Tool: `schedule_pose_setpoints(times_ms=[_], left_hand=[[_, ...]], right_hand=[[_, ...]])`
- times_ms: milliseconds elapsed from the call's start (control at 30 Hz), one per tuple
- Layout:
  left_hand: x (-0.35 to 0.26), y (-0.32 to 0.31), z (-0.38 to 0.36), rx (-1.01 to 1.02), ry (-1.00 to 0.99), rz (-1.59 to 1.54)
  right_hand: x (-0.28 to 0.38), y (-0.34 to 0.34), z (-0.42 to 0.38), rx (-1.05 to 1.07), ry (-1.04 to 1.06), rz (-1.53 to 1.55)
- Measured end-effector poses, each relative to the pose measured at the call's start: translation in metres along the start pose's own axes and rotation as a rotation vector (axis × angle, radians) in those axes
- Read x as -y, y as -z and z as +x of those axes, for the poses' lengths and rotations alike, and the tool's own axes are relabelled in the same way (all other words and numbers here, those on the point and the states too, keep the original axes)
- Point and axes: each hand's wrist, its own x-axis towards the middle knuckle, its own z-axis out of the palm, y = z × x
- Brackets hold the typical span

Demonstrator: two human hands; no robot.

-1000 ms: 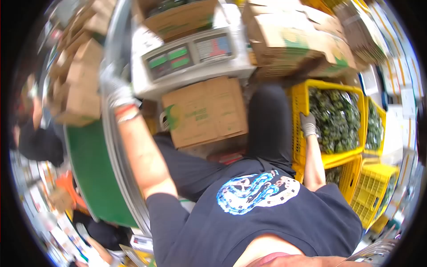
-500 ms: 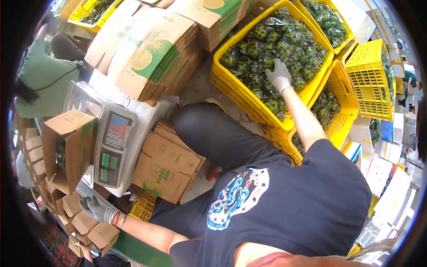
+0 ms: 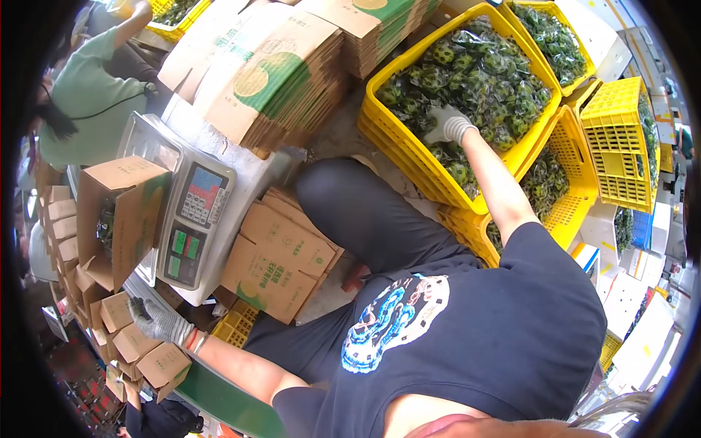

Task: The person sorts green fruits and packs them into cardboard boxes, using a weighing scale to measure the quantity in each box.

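My right hand (image 3: 447, 125), in a grey knit glove, reaches into a yellow crate (image 3: 431, 186) full of clear plastic bags of green produce (image 3: 489, 77). Its fingers go down among the bags, so their grip is hidden. My left hand (image 3: 159, 320), gloved too, hovers palm up at the lower left with fingers apart and nothing in it. Near it are small brown cartons (image 3: 136, 342) and a digital scale (image 3: 197, 197). An open cardboard box (image 3: 131, 219) with bagged produce inside sits on the scale's tray.
Stacks of flattened cartons (image 3: 274, 80) stand beyond the scale. More folded cardboard (image 3: 274, 259) leans by my leg. Other yellow crates (image 3: 621, 139) crowd the right side. A person in a green top (image 3: 95, 109) is at the far left; another person in dark clothes (image 3: 164, 420) is at the bottom.
My right hand has pushed deeper among the bags, and its fingers are now less visible. My left hand has turned palm up slightly. The view has shifted a little; the person in green has raised an arm.
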Motion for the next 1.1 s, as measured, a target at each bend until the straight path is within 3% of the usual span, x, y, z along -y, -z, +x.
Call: schedule_pose_setpoints(times_ms=[100, 167, 267, 400, 500, 567, 633, 700, 767, 833, 900, 933, 967, 1000, 1067, 1100], left_hand=[[-0.005, -0.007, -0.001, 0.035, -0.042, 0.019], [-0.016, -0.011, -0.004, 0.043, -0.054, 0.024], [-0.03, -0.012, -0.007, 0.07, -0.061, 0.06], [-0.028, -0.009, -0.007, 0.068, -0.124, 0.099], [-0.032, -0.003, -0.007, 0.058, -0.17, 0.142], [-0.023, 0.001, -0.007, 0.061, -0.12, 0.109], [-0.022, 0.002, -0.006, 0.065, -0.109, 0.137], [-0.023, -0.001, -0.008, 0.061, -0.093, 0.11], [-0.026, -0.002, -0.009, 0.061, -0.114, 0.138], [-0.023, -0.003, -0.01, 0.045, -0.169, 0.176], [-0.034, -0.004, -0.013, 0.031, -0.221, 0.231], [-0.039, -0.009, -0.013, 0.041, -0.197, 0.148], [-0.044, -0.013, -0.011, 0.041, -0.172, 0.08], [-0.045, -0.017, -0.015, -0.019, -0.147, 0.087], [-0.056, -0.023, -0.011, -0.018, -0.207, 0.02], [-0.043, -0.018, -0.012, -0.039, -0.205, 0.038]], right_hand=[[0.055, 0.027, -0.002, -0.2, 0.009, 0.072], [0.069, 0.008, 0.05, -0.204, -0.017, 0.336], [0.098, -0.009, 0.065, -0.278, -0.273, 0.43], [0.079, -0.006, 0.073, -0.189, -0.207, 0.579], [0.055, -0.019, 0.069, -0.262, -0.024, 0.509], [0.036, 0.001, 0.041, -0.213, -0.037, 0.502], [0.005, 0.02, 0.028, -0.317, -0.102, 0.214], [-0.012, 0.052, -0.001, -0.242, -0.102, -0.039], [-0.037, 0.062, -0.003, -0.305, -0.101, -0.216], [-0.061, 0.072, 0.006, -0.342, -0.136, -0.243], [-0.108, 0.053, 0.048, -0.252, -0.129, -0.012], [-0.115, 0.043, 0.062, -0.307, -0.137, -0.002], [-0.12, 0.035, 0.085, -0.28, -0.189, -0.125], [-0.063, 0.065, 0.042, -0.194, -0.201, -0.223], [-0.01, 0.082, 0.01, -0.031, -0.042, -0.35], [-0.032, 0.064, 0.038, 0.007, 0.033, -0.416]])
